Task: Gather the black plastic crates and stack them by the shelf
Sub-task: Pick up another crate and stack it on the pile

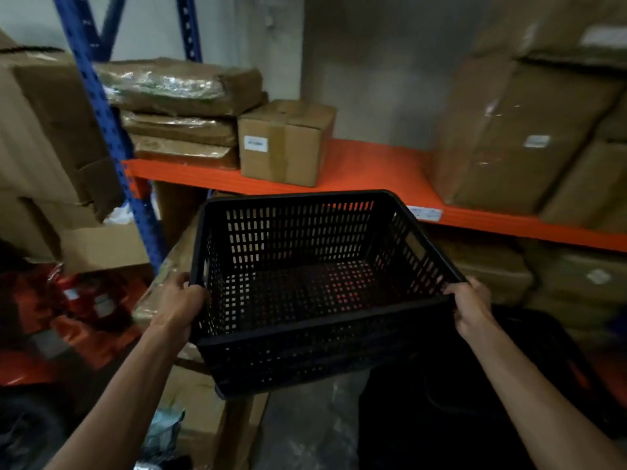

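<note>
The person holds one black plastic crate (315, 283) in the air in front of the body, its open top facing up and tilted toward the camera. The left hand (179, 303) is wrapped over the near left corner of the rim, and the right hand (470, 307) is wrapped over the near right corner, so both hands grasp the crate and neither is nearer to it than the other. The crate's long axis runs left to right between the two hands, roughly parallel to the orange shelf (366, 171) just beyond its far rim. The crate is empty. Below and to the right of it lies a dark mass (441, 418) on the floor; whether this is another crate cannot be told. The next move likely turns on lowering the crate straight down beside the shelf. White labels show on a small cardboard box (285, 140) and on the shelf edge, but their writing is too blurred to read.
</note>
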### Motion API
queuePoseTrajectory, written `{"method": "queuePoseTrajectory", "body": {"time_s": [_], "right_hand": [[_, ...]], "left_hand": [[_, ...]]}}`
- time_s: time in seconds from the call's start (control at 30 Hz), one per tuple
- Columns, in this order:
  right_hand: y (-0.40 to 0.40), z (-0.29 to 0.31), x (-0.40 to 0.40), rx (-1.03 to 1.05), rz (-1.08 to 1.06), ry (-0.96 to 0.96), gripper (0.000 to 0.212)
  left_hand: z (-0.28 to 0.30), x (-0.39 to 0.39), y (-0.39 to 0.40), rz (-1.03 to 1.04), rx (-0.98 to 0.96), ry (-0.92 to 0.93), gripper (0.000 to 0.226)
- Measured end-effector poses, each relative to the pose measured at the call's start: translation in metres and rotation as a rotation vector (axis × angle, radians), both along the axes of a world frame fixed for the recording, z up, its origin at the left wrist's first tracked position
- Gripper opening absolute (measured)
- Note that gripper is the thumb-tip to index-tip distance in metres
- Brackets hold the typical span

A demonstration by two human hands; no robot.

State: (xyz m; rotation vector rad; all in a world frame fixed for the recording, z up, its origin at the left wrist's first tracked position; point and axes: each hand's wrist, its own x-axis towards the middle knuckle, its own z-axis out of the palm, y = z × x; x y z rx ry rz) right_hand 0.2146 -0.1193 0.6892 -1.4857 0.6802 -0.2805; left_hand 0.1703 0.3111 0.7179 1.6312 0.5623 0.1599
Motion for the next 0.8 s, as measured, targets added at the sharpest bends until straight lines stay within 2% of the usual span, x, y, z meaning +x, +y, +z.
{"method": "queuePoseTrajectory", "body": {"time_s": [0.13,0.37,0.57,0.8], "right_hand": [[-0.078,0.023,-0.04,-0.023,-0.077,-0.093,0.024],[-0.215,0.041,-0.093,-0.045,-0.174,-0.105,0.016],[-0.305,0.035,-0.129,0.015,-0.256,-0.114,0.015],[-0.379,0.011,-0.14,0.041,-0.374,-0.116,0.024]], "left_hand": [[0.022,0.007,-0.071,-0.089,-0.032,-0.046,0.041],[0.038,0.001,-0.2,-0.159,-0.007,-0.087,0.04],[0.024,0.0,-0.311,-0.256,-0.035,-0.055,0.051],[-0.001,0.021,-0.401,-0.321,0.054,-0.02,0.039]]}}
